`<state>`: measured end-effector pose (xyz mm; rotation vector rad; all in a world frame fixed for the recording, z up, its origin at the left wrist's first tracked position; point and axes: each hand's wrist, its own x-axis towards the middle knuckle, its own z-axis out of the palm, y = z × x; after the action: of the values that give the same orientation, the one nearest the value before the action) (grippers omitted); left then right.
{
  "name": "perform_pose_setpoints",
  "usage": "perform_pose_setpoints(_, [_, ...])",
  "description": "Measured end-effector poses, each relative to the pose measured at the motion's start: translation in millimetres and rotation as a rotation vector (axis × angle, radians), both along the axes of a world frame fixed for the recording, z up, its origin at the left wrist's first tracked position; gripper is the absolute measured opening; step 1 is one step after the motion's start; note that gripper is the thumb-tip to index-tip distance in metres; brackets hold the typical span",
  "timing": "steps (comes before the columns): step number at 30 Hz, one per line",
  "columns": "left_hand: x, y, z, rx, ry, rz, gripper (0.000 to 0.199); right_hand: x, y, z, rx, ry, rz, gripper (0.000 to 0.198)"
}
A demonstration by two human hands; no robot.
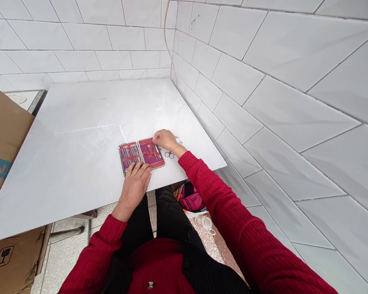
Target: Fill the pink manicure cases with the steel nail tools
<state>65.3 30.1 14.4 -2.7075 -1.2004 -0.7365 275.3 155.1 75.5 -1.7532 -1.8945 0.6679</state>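
Note:
An open manicure case (152, 165) with a red and purple lining lies near the front edge of the white table. Several slim metal tools (129, 154) sit under a band in its left half, and more are strapped in the right half. My left hand (137, 177) lies over the case's lower edge, fingers stretched out. At the upper right of the case, my right hand (164, 139) is pinched closed above the slim tools there; what is between its fingertips is too small to make out. Small scissors (169, 154) lie on the table below my right wrist, their handle loops showing.
More small metal pieces (179, 141) lie just beyond my right wrist. The white table (79, 106) meets tiled walls at the back and right. A cardboard box (6, 130) stands at the left. Below the table edge are a pink bag (192, 201) and a clear plastic container (206, 222).

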Motion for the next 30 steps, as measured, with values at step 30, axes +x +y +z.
perform_pose_setpoints(30, [-49, 1, 12.5, -0.004, -0.153, 0.14, 0.032, 51, -60, -56, 0.313, 0.629, -0.313, 0.019])
